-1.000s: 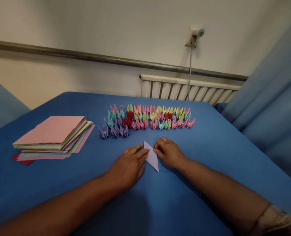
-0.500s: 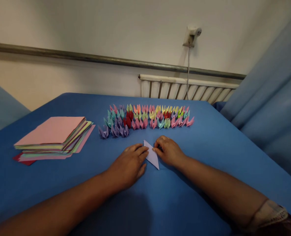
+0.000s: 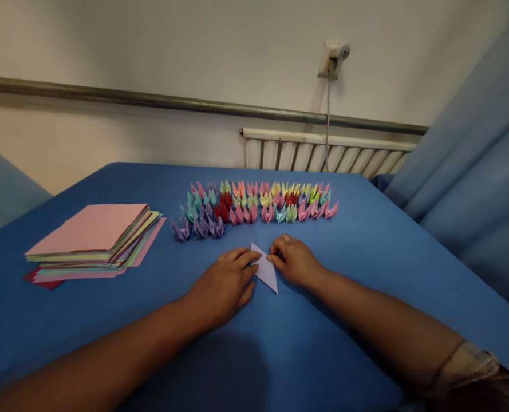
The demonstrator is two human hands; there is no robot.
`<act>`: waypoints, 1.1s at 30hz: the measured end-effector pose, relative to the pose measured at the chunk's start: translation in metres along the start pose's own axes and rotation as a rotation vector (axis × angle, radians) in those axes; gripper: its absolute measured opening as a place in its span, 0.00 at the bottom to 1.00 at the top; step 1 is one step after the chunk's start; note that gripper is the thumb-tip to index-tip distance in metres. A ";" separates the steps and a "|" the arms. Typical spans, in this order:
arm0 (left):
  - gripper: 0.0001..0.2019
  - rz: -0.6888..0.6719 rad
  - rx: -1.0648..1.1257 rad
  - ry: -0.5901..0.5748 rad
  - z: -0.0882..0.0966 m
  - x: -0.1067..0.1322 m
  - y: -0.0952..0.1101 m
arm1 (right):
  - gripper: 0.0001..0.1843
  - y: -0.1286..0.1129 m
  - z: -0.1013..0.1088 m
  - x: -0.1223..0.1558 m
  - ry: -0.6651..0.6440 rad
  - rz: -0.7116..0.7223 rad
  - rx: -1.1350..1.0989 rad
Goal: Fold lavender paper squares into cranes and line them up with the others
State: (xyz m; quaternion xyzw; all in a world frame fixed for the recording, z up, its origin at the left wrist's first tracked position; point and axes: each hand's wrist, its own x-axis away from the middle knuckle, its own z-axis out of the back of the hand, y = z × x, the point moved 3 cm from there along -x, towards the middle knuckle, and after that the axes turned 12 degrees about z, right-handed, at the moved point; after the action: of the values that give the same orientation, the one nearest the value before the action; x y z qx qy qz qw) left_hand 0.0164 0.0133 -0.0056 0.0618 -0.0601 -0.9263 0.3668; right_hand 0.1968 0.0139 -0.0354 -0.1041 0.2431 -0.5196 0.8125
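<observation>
A small piece of folded lilac origami paper (image 3: 266, 273) lies on the blue surface in front of me, its lower point towards me. The fingertips of my left hand (image 3: 226, 286) rest on its left side, the thumb held apart from the paper. At its right edge, my right hand (image 3: 295, 260) pinches the paper between thumb and curled fingers. Just beyond my hands stand several rows of folded paper cranes (image 3: 249, 214) in pink, purple, red, green, yellow and blue.
On the left sits a stack of coloured paper sheets (image 3: 91, 226), pink on top. The blue-covered table (image 3: 366, 240) reaches back to a wall with a metal rail (image 3: 172, 102), a radiator (image 3: 314, 137) and a plugged-in socket (image 3: 330, 62). A blue curtain (image 3: 473, 143) hangs at the right.
</observation>
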 end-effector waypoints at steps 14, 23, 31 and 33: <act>0.09 -0.038 0.310 0.039 -0.004 -0.013 -0.015 | 0.14 -0.011 0.003 0.005 -0.018 -0.050 0.155; 0.07 -0.052 0.326 0.066 -0.009 -0.014 -0.018 | 0.14 -0.030 0.003 0.001 -0.075 -0.220 0.142; 0.07 -0.072 0.329 0.082 -0.011 -0.014 -0.020 | 0.13 -0.027 0.002 -0.003 -0.111 -0.325 0.057; 0.08 -0.076 0.323 0.094 -0.011 -0.014 -0.021 | 0.12 -0.027 0.001 -0.003 -0.068 -0.299 0.067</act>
State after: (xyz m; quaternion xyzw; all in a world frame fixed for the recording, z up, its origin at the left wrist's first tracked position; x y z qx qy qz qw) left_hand 0.0139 0.0371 -0.0184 0.1656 -0.1887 -0.9138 0.3194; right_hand 0.1744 0.0045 -0.0223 -0.1293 0.1799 -0.6387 0.7369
